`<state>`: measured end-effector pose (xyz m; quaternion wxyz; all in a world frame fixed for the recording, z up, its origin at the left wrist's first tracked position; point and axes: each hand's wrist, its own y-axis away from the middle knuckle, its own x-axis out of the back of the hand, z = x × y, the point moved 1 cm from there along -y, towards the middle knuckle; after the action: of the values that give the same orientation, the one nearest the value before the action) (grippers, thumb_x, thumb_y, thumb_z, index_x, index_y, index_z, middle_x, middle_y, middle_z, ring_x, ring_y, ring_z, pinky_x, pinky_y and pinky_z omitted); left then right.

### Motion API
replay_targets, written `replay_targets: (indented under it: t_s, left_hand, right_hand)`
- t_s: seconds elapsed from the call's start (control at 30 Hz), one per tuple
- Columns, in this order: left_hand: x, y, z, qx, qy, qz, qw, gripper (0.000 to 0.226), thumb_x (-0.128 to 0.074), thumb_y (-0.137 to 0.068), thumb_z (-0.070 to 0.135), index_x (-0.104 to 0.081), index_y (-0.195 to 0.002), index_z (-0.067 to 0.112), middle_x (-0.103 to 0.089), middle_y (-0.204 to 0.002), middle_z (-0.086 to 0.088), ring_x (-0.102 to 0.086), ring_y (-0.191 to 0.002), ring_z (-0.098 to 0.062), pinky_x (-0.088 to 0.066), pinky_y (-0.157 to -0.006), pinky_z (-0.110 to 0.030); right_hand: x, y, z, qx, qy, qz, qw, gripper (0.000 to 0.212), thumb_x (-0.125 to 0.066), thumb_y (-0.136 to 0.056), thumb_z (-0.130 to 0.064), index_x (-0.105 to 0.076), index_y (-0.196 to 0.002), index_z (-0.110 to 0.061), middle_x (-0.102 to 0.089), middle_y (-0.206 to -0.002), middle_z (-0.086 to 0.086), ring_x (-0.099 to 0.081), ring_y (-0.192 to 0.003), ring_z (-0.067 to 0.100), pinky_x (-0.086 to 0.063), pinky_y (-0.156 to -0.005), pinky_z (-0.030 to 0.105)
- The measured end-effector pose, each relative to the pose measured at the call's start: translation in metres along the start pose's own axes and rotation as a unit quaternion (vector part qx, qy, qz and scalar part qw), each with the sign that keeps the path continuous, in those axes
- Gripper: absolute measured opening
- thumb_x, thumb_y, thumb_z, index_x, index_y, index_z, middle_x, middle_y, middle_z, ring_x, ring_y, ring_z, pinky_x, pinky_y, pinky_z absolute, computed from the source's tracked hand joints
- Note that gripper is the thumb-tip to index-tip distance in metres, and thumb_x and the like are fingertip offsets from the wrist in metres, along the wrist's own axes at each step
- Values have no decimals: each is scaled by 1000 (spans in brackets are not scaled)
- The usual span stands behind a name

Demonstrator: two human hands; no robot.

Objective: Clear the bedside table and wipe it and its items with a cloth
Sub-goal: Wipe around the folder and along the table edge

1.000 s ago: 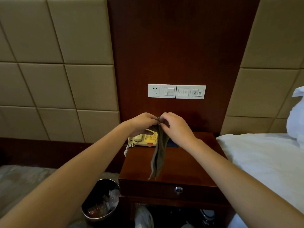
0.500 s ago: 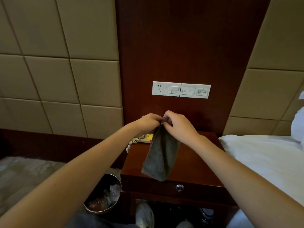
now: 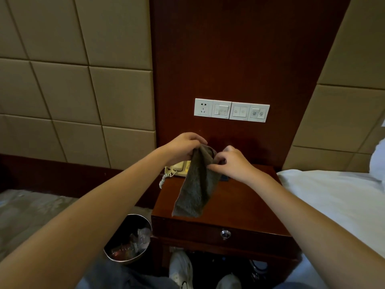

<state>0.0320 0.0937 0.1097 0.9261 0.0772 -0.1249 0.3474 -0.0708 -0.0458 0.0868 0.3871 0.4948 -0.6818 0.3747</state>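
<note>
A grey-brown cloth (image 3: 195,186) hangs in the air above the dark wooden bedside table (image 3: 239,203). My left hand (image 3: 183,146) grips its top left corner. My right hand (image 3: 231,163) pinches the cloth's top edge a little to the right and lower. A cream telephone (image 3: 178,168) with a coiled cord sits at the table's back left, partly hidden behind the cloth and my left hand. A small dark flat item (image 3: 225,178) lies on the table just under my right hand.
A metal waste bin (image 3: 129,238) with rubbish stands on the floor left of the table. A white bed (image 3: 337,201) borders the table's right side. Sockets and switches (image 3: 231,110) sit on the wall panel above. The table has a drawer with a knob (image 3: 225,234). White shoes (image 3: 181,268) show below.
The cloth has spread from a narrow hanging strip into a wider sheet. My hands have drawn slightly apart along its top edge, and the view has tilted a little.
</note>
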Motion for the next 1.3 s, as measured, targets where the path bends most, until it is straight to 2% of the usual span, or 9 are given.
replay_targets:
  t_s: [0.07,0.3,0.47,0.63,0.77,0.97,1.07,1.17,1.3]
  left_hand:
    - [5,-2,-1,-4,-80,19,997,21,-42,-96,5,-58,-106,14,-57,-100,-6,-58,-93,-18,-51,-76,-28]
    - [14,-5,-14,-37,-302,44,951,16,-45,-94,4,-55,-103,11,-56,-100,-5,-55,-86,-15,-49,-72,-28]
    - [23,-4,-18,-26,-290,35,956,15,-43,-95,5,-54,-103,10,-54,-95,-5,-57,-74,-13,-53,-58,-21]
    - [34,-8,-28,9,-287,21,958,16,-41,-96,5,-53,-106,9,-53,-89,-3,-60,-71,-13,-56,-62,-27]
    - [49,-25,-38,13,-311,58,948,20,-42,-95,4,-55,-110,6,-54,-98,-8,-58,-77,-18,-53,-62,-27]
    - [65,-42,-35,-50,-254,164,952,19,-41,-93,1,-56,-96,12,-51,-87,1,-47,-71,-8,-38,-56,-19]
    - [67,-36,-48,-37,-253,162,953,16,-42,-94,4,-56,-93,11,-51,-84,3,-47,-73,-8,-39,-59,-17]
    - [60,-27,-80,9,-256,120,959,14,-42,-95,7,-56,-93,7,-50,-80,2,-51,-78,-15,-46,-68,-27]
    - [45,-17,-145,100,-288,45,951,15,-41,-95,8,-56,-91,7,-50,-77,-3,-50,-68,-15,-41,-51,-21]
  right_hand:
    - [3,3,7,-15,-6,3,1000,19,-67,-85,-41,-61,-76,-26,-44,-105,1,-42,-106,21,-41,-90,39]
    - [15,1,7,-2,-49,52,997,14,-64,-88,-16,-55,-77,-16,-58,-86,1,-54,-82,17,-42,-64,24]
    - [13,-7,0,-10,-64,26,998,16,-64,-89,-9,-51,-99,-13,-57,-81,0,-56,-74,14,-44,-63,24]
    - [4,-24,-3,-13,-8,-3,1000,12,-60,-93,-18,-66,-99,-10,-58,-98,1,-56,-93,18,-49,-82,34]
    - [-11,-46,-7,-39,-14,59,997,5,-56,-94,-19,-60,-91,-19,-63,-96,4,-64,-87,23,-56,-80,45]
    - [-27,-72,-16,-47,-116,148,981,7,-50,-98,-12,-55,-95,-17,-63,-93,7,-68,-77,20,-59,-75,41]
    - [-42,-73,-15,-50,-113,119,985,15,-50,-97,-15,-51,-87,-26,-64,-96,7,-66,-83,23,-58,-77,44]
    - [-68,-65,-10,-64,-71,45,994,5,-49,-97,-20,-52,-95,-22,-63,-99,8,-62,-83,23,-54,-73,38]
    - [-117,-44,-2,-69,-21,-104,992,7,-49,-98,-20,-55,-94,-19,-62,-99,4,-54,-80,15,-41,-64,26]
